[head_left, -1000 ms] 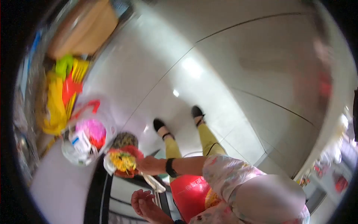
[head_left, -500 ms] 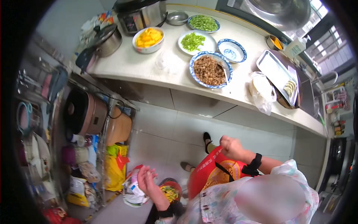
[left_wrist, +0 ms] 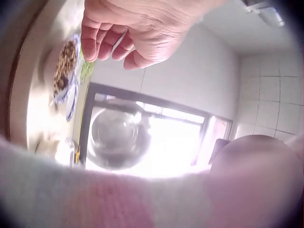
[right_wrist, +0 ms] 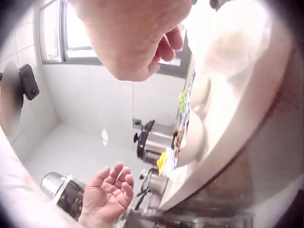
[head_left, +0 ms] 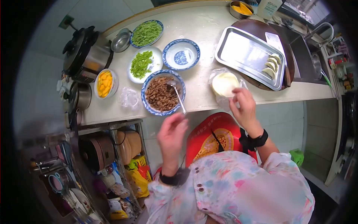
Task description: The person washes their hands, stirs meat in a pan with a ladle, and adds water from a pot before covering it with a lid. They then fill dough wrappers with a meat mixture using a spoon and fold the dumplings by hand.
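In the head view my right hand is at the near right edge of a stack of round pale dough wrappers, thumb and forefinger apart. A clear plastic bag lies around the stack. My left hand hovers in front of the counter edge, fingers loosely bent and holding nothing; its palm shows in the right wrist view. Just beyond it stands a blue-rimmed bowl of brown minced filling, with a metal spoon in it. Several folded dumplings lie on a metal tray.
Plates of chopped greens and a blue-patterned bowl stand behind the filling. A bowl of yellow chunks, a pot and an electric cooker are at left. The tray overlaps a round board beside the sink.
The view has swung from the floor up to the counter. My right hand has left the bowl of yellow scraps below and reached the wrappers; my left hand has risen toward the filling bowl.
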`<state>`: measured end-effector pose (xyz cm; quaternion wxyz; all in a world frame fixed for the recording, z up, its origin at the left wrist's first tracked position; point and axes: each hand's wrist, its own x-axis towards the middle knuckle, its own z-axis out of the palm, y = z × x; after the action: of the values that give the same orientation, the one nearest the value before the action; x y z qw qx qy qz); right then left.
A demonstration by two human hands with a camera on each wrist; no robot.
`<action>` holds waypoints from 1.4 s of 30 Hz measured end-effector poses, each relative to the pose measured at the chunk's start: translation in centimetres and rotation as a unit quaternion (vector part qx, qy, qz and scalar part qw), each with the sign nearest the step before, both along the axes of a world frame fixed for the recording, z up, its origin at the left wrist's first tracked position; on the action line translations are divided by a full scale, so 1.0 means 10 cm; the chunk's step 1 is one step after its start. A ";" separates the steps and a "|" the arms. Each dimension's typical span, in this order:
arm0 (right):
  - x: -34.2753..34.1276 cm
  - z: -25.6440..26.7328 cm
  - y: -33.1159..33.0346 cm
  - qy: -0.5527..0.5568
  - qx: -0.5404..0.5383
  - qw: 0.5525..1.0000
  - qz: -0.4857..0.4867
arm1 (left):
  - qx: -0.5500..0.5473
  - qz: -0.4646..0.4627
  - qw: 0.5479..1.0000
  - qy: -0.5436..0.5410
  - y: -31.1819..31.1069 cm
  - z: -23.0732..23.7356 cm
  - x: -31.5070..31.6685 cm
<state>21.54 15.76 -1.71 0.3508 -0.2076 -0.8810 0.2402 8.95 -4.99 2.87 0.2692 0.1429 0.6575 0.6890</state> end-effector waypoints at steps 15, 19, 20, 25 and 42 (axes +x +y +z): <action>-0.10 -0.17 0.29 -0.086 -0.036 0.984 -0.151 | -0.107 -0.168 0.978 0.065 1.33 -0.58 -0.11; -0.18 -0.02 0.25 0.029 -0.085 0.989 -0.116 | -0.056 -0.160 0.984 0.054 1.33 -0.52 -0.18; -0.21 0.01 0.22 0.075 -0.187 0.974 -0.107 | -0.042 -0.160 0.985 0.052 1.33 -0.48 -0.20; -0.27 0.20 0.12 0.200 -0.438 0.877 -0.010 | 0.163 -0.198 0.948 -0.186 1.30 -0.46 -0.28; -0.97 -0.12 -0.63 -0.159 0.147 0.939 0.267 | 0.328 0.023 0.863 -0.383 -0.41 -0.36 -1.20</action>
<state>11.88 9.50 -2.90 0.1555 0.0534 -0.9739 0.1564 -3.02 -9.12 -0.70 0.4217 -0.0670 0.2422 0.8712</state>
